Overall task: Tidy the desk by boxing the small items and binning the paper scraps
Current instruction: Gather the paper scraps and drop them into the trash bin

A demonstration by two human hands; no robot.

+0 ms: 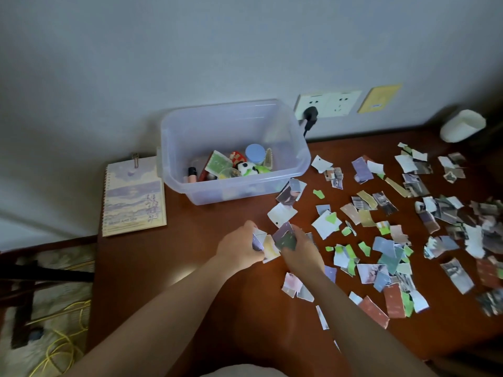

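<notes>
Small items look boxed in the tub [234, 148]; your left hand [239, 250] and right hand [298, 250] grip a few paper scraps [275, 242], most scraps still strewn right, no bin visible

Spiral notebook [134, 195] on worktop, left of clear box: cover line along lower edge reads roughly "Moon And Sea", blurred, reading uncertain. Vertical handwritten-style characters on cover's right side, not legible. Yellow card [379, 98] on wall right of socket plate: small blue mark, too small to read. Green card [218, 162] inside box: faint pale print, unreadable. Paper scraps [386, 240] on worktop: printed pictures only, no legible words or numbers.
</notes>
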